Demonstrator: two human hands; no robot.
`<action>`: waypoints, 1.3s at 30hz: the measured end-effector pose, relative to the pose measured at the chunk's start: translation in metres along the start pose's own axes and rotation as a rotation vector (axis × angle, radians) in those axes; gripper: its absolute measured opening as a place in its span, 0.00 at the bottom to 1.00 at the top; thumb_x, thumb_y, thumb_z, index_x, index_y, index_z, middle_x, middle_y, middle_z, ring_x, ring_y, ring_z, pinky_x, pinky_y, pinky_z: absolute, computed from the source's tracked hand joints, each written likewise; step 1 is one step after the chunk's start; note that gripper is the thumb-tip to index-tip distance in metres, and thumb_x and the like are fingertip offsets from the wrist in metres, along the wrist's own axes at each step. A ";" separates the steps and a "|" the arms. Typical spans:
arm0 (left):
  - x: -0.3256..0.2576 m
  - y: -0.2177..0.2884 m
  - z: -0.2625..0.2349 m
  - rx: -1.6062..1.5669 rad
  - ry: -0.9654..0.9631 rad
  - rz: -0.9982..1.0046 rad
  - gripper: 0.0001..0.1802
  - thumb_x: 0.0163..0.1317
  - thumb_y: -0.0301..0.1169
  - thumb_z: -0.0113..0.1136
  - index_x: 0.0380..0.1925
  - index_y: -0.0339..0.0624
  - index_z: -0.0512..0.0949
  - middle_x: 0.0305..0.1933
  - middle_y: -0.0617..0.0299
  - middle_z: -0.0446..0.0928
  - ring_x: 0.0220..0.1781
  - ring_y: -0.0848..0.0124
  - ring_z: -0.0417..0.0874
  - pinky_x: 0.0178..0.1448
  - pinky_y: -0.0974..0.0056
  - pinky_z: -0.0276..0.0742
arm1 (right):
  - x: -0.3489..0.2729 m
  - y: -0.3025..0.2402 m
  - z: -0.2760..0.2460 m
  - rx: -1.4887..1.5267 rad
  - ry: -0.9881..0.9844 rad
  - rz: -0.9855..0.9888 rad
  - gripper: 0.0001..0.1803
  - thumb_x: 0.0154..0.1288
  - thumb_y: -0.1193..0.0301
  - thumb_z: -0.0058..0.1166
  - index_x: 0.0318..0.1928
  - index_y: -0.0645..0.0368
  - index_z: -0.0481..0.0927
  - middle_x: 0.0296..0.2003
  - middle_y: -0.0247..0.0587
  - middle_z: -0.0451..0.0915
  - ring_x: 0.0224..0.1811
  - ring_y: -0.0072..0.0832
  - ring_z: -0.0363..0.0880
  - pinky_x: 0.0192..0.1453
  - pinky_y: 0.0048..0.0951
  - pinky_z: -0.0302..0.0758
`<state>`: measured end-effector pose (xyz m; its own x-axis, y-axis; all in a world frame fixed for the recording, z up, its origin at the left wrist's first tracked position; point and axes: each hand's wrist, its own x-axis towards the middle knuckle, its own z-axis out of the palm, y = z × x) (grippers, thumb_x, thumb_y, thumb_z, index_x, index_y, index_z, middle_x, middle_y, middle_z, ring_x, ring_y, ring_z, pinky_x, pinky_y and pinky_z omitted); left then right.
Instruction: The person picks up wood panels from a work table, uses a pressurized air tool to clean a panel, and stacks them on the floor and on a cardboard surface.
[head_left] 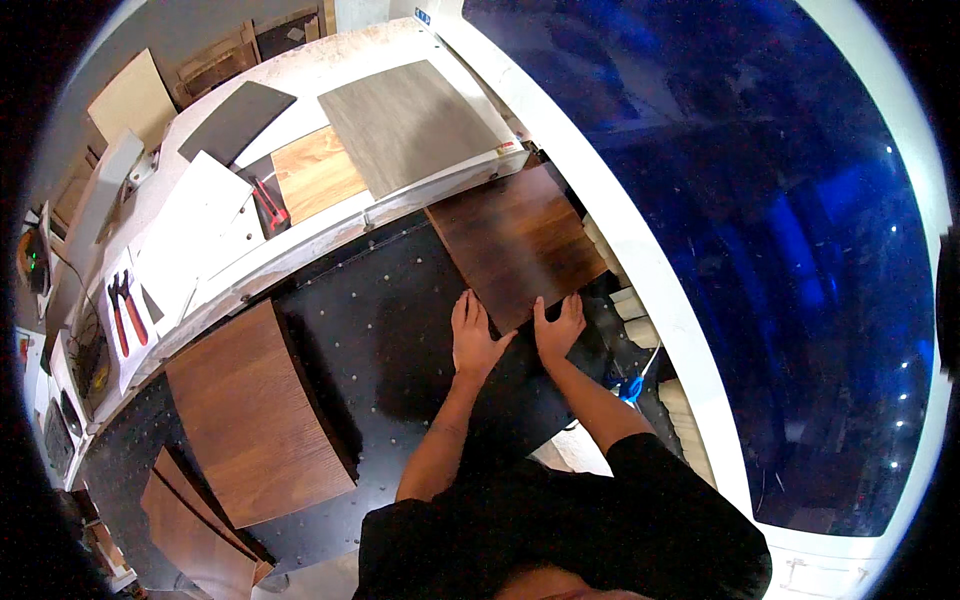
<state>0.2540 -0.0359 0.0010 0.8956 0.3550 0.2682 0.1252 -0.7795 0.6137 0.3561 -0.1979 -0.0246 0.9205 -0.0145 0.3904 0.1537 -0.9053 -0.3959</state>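
A dark brown wood-grain panel (518, 242) lies on the black table (350, 320), one corner pointing toward me. At the panel's left edge, near that corner, rests my left hand (474, 340), fingers stretched forward and thumb spread out to the right. My right hand (559, 330) touches the edge on the other side of the corner, its fingers extended too. Neither hand is wrapped around the panel. The panel's far end reaches under or beside the white shelf's edge, and I cannot tell which.
Brown boards (255, 410) are stacked at the left of the table. A white shelf (300, 235) behind it carries a grey board (410, 125), red-handled pliers (127, 315) and a light wood sample (318, 172). A white machine with a dark blue cover (780, 250) borders the right side.
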 end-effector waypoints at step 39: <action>0.023 0.014 0.025 0.016 -0.019 0.000 0.47 0.60 0.53 0.75 0.63 0.18 0.75 0.80 0.37 0.60 0.84 0.44 0.56 0.85 0.42 0.52 | 0.040 0.027 0.017 -0.086 -0.005 -0.055 0.47 0.70 0.44 0.62 0.66 0.81 0.73 0.72 0.74 0.67 0.78 0.61 0.62 0.79 0.56 0.59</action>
<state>0.2868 -0.0517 -0.0023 0.9036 0.3452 0.2535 0.1322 -0.7878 0.6016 0.4032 -0.2155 -0.0338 0.9131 0.0384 0.4058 0.1733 -0.9377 -0.3012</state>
